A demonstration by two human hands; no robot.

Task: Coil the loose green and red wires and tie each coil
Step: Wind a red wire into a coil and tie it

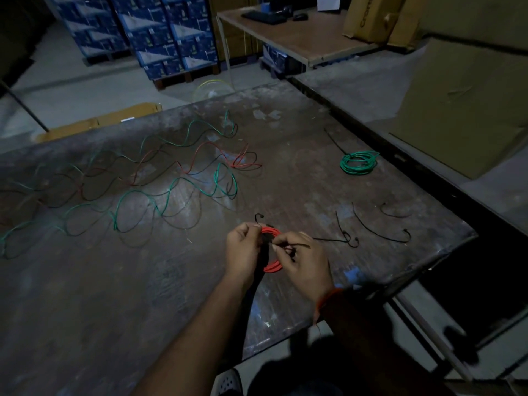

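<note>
While both hands, left hand [243, 247] and right hand [303, 258], pinch a black tie [297, 246] around the red coil [271, 247], one green coil [358, 162] sits done beyond it, loose wires [171, 172] still sprawl off to its left.

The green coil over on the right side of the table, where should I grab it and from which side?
Take the green coil from above, pinching across the near side of its bundled ring. It lies flat on the table, with open tabletop around it. Its black tie trails off the far-left side.
</note>
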